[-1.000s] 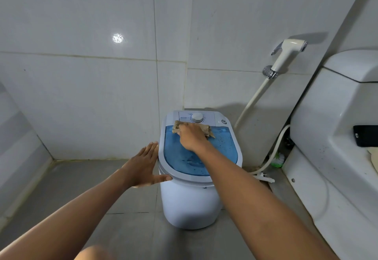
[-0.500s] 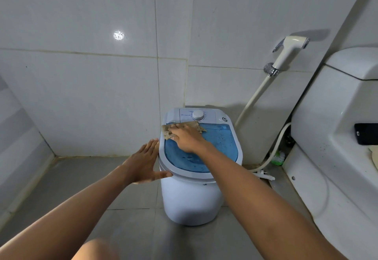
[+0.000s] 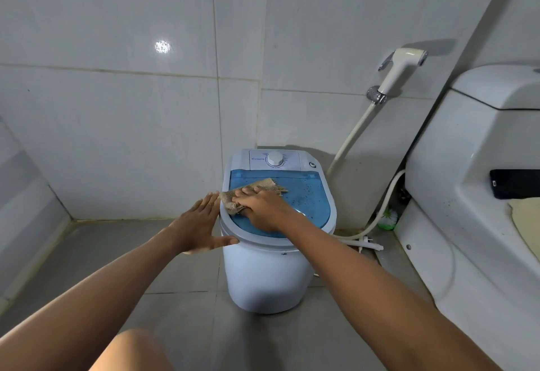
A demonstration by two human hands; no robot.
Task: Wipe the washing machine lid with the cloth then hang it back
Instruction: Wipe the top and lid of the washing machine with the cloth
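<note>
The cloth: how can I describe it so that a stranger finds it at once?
Find the small white washing machine on the floor against the tiled wall. On its blue lid, at the left edge, the right hand presses the cloth. It is the only tan, coarse-woven thing there.

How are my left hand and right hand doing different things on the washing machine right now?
The right hand lies on top of the blue lid, pressing the tan cloth; the left hand holds nothing and rests flat against the washing machine at its left side. Both touch the machine.
</note>
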